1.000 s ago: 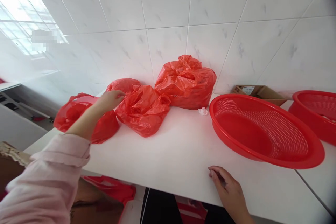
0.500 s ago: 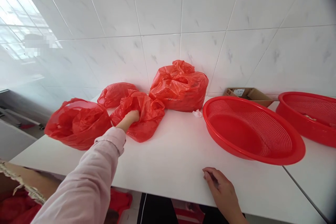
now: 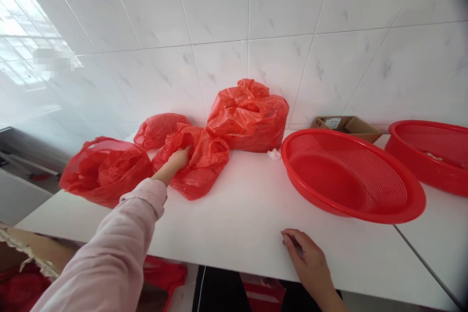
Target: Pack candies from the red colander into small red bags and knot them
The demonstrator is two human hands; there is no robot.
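My left hand (image 3: 178, 159) reaches into the mouth of a crumpled red plastic bag (image 3: 199, 161) in the middle of the white table (image 3: 248, 214); its fingertips are hidden in the plastic. Three more red bags stand round it: one at the left edge (image 3: 104, 170), a small one behind (image 3: 159, 127), a tall full one by the wall (image 3: 248, 116). My right hand (image 3: 307, 258) rests on the table's front edge with its fingers loosely curled and nothing in it.
A large red perforated basin (image 3: 351, 178) tilts on the table at the right, a second red basin (image 3: 427, 153) further right. A small cardboard box (image 3: 345, 126) sits by the tiled wall. A scrap of white paper (image 3: 273, 154) lies near the tall bag.
My left hand moved from the top of the bags down into the middle bag's opening and stays there. The right hand has barely shifted.
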